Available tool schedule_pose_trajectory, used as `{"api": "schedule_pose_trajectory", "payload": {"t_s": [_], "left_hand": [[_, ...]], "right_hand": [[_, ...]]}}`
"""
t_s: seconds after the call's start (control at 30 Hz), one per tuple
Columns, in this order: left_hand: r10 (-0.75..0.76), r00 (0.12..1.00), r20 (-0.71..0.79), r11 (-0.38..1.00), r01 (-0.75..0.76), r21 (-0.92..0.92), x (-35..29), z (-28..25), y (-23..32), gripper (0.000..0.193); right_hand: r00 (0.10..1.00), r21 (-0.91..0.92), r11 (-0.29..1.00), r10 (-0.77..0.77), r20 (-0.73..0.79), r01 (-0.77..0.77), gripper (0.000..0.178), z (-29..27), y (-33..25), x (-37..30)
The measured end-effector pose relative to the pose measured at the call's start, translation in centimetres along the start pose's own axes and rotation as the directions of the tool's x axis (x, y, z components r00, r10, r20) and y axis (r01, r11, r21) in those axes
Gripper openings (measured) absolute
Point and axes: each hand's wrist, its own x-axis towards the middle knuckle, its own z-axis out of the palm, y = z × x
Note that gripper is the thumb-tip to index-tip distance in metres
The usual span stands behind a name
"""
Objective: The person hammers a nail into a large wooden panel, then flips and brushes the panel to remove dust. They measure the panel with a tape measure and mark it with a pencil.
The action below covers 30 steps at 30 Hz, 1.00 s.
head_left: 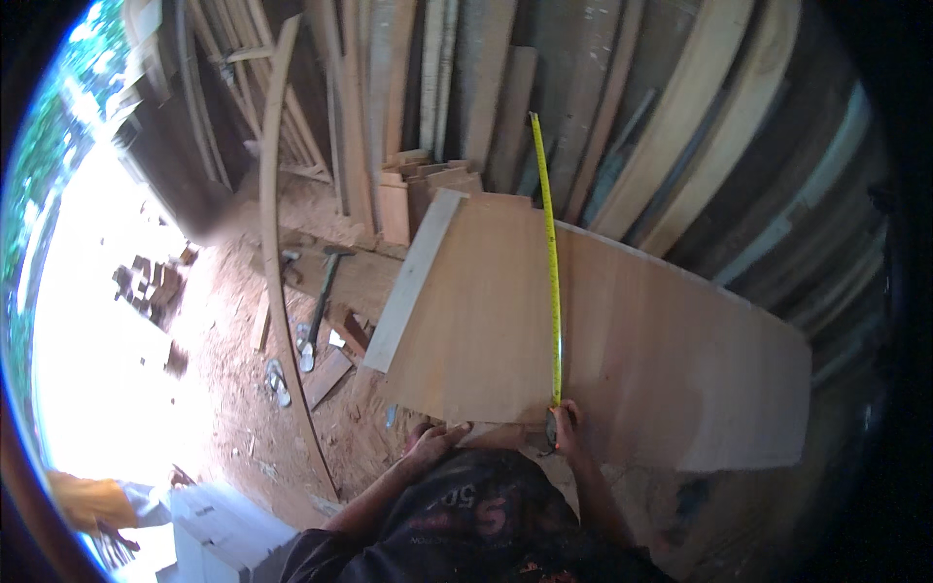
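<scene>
Your right hand (567, 425) pinches the yellow tape measure (552, 262) at the near edge of the big wooden board (641, 340). The tape runs straight across the board. Your left hand (434, 439) lies open, resting at the board's edge.

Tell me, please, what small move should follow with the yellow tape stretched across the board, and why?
Probably press the left hand flat on the wooden board: the yellow tape measure already spans it, its case pinched at the near edge by the right hand.

No packages, labels, signs or screens are visible.
</scene>
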Motion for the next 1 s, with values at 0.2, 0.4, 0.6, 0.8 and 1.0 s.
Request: {"api": "schedule_pose_trajectory", "payload": {"t_s": [0.2,0.4,0.6,0.8,1.0], "left_hand": [[0.163,0.978,0.127,0.892,-0.091,-0.443,-6.2,0.6,3.7,0.051],[0.422,0.901,0.100,0.673,-0.237,-0.700,-8.0,2.1,3.5,0.053],[0.491,0.868,0.068,0.515,-0.227,-0.827,-8.4,2.9,4.1,0.056],[0.552,0.831,-0.066,0.780,-0.543,-0.313,-6.1,2.3,5.0,0.057],[0.876,0.455,-0.157,0.332,-0.808,-0.487,-6.0,4.3,6.9,0.043]], "right_hand": [[0.973,0.030,0.987,0.153,0.174,-0.161,0.042,-1.3,0.1,2.1],[0.919,-0.194,0.967,0.220,0.326,-0.163,0.056,-3.7,1.1,4.1],[0.909,0.041,0.978,0.174,0.378,-0.204,0.058,-0.6,2.4,6.6],[0.926,-0.045,0.985,-0.139,0.350,0.165,0.057,3.7,-0.9,6.7],[0.865,-0.099,0.929,-0.288,0.410,0.356,0.056,9.5,-5.7,5.4]]}}
